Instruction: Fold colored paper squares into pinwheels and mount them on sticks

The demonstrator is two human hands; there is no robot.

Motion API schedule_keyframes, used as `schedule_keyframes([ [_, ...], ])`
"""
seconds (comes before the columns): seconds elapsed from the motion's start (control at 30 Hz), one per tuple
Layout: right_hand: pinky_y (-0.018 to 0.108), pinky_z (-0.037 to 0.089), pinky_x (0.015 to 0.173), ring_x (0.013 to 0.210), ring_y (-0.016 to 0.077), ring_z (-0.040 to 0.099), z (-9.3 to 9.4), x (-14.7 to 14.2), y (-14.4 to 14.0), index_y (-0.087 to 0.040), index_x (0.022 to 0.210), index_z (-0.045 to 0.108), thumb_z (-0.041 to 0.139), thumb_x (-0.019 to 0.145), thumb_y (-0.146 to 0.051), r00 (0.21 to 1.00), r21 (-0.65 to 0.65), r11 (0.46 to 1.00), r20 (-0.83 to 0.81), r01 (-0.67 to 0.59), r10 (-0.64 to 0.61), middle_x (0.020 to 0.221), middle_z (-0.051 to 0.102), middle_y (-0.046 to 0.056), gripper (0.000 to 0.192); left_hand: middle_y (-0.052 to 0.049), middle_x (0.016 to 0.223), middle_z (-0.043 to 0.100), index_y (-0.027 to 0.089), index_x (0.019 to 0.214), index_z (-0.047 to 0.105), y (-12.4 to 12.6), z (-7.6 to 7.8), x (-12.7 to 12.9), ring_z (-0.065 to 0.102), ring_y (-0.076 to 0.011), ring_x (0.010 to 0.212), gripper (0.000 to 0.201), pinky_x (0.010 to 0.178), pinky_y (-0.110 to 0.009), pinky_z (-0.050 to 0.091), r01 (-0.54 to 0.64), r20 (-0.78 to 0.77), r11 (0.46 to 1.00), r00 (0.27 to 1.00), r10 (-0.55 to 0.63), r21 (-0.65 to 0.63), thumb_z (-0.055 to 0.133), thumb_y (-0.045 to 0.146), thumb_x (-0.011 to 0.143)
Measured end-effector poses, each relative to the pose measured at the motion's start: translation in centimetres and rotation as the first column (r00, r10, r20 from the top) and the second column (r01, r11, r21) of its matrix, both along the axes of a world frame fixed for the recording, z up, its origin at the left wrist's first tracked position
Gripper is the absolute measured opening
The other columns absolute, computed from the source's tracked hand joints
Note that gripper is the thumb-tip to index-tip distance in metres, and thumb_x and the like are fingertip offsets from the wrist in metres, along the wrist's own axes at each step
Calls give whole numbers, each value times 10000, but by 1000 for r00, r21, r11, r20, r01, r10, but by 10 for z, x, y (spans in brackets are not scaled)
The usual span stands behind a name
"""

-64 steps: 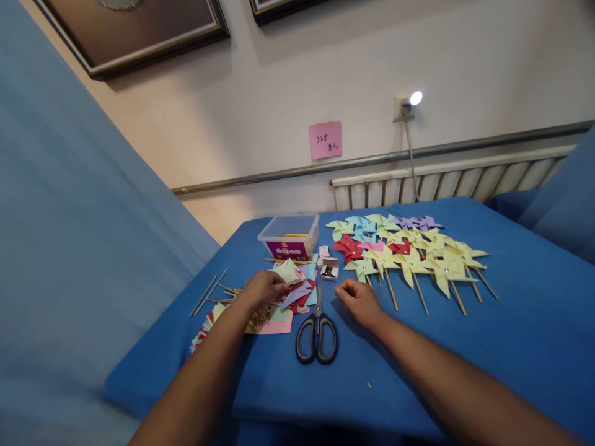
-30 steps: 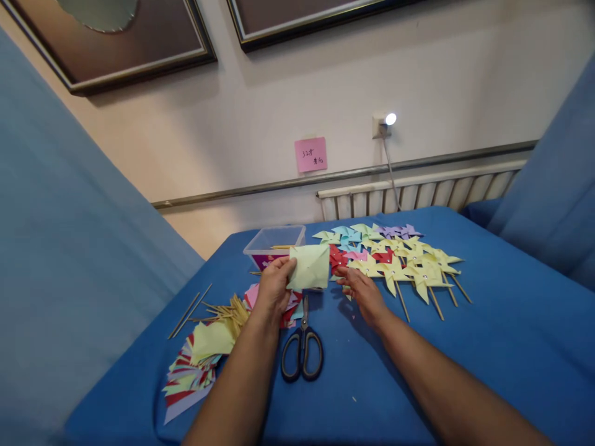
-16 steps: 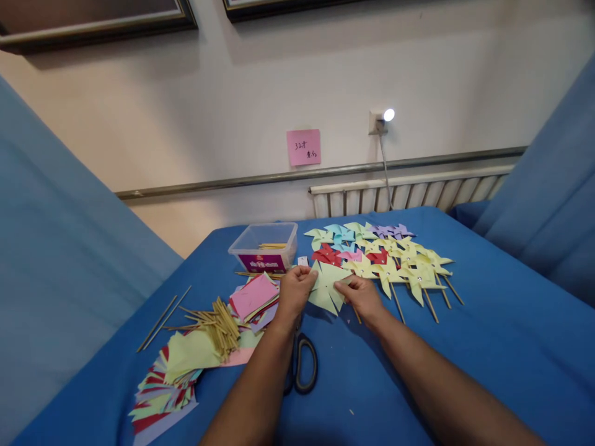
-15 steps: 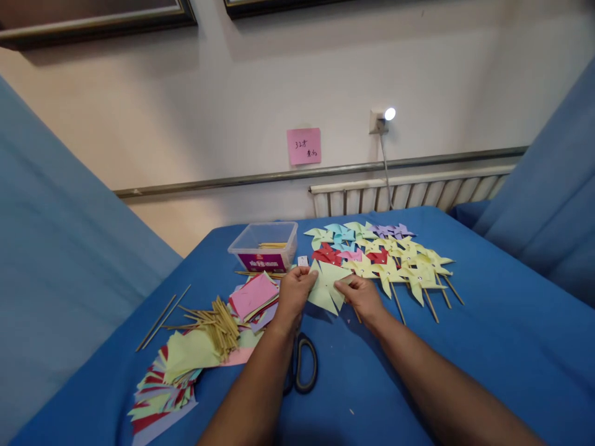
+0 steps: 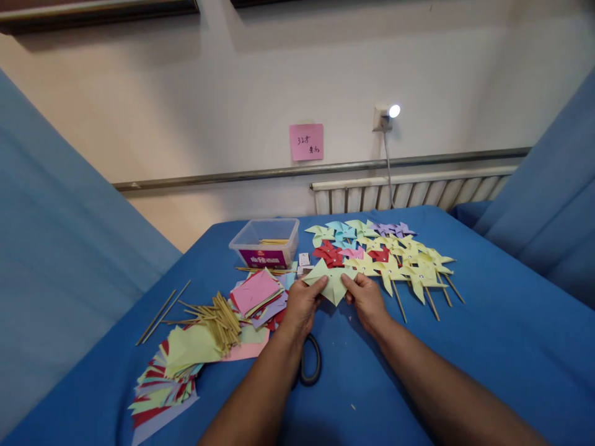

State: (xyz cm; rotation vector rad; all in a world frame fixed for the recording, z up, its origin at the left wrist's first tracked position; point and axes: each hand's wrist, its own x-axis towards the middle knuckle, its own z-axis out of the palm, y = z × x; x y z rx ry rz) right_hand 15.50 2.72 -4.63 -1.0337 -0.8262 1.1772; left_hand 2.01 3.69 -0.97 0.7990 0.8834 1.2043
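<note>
Both hands hold one light green paper square (image 5: 331, 280) just above the blue table (image 5: 488, 347). My left hand (image 5: 303, 305) pinches its left side and my right hand (image 5: 367, 298) pinches its right side; the sheet is partly folded, with a point hanging down between them. Behind it lie several finished paper pinwheels (image 5: 395, 257) on wooden sticks, mostly yellow, with red, pink, blue and purple ones. Black-handled scissors (image 5: 310, 367) lie under my left forearm, mostly hidden.
A stack of coloured paper squares (image 5: 258, 294) and a bundle of wooden sticks (image 5: 218, 317) lie to the left, with more cut paper (image 5: 162, 384) near the front-left edge. A clear plastic box (image 5: 266, 243) stands at the back. Blue fabric (image 5: 56, 260) rises on both sides.
My left hand lifted the green square from the paper stack and brought it to the middle. My right hand took its other side, and the sheet now looks folded smaller.
</note>
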Motion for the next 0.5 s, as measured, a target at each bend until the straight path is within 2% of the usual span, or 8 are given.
schedule_keyframes([
  [0.23, 254, 345, 476, 463, 113, 450, 0, -1, -2, -187, 574, 577, 708, 716, -575, 997, -8, 1000, 77, -24, 24, 479, 535, -15, 433, -88, 767, 737, 103, 832, 752, 3, 0, -2, 636, -161, 602, 407, 624, -276, 499, -86, -123, 996, 988, 88, 19, 858, 406, 582],
  [0.33, 252, 363, 485, 467, 113, 458, 0, -1, -2, -183, 622, 610, 717, 706, -564, 995, 7, 999, 90, -42, 42, 491, 547, -21, 405, -91, 752, 735, 107, 811, 754, 2, 1, -2, 644, -170, 619, 392, 632, -277, 499, -73, -129, 997, 989, 76, 25, 838, 433, 611],
  [0.5, 254, 361, 495, 468, 109, 465, 0, 0, -2, -189, 606, 573, 760, 677, -524, 997, -1, 1000, 80, 6, -6, 500, 557, -27, 390, -100, 824, 749, 110, 871, 754, 1, 3, 0, 666, -188, 669, 410, 678, -298, 518, -79, -88, 997, 993, 80, 19, 856, 392, 592],
])
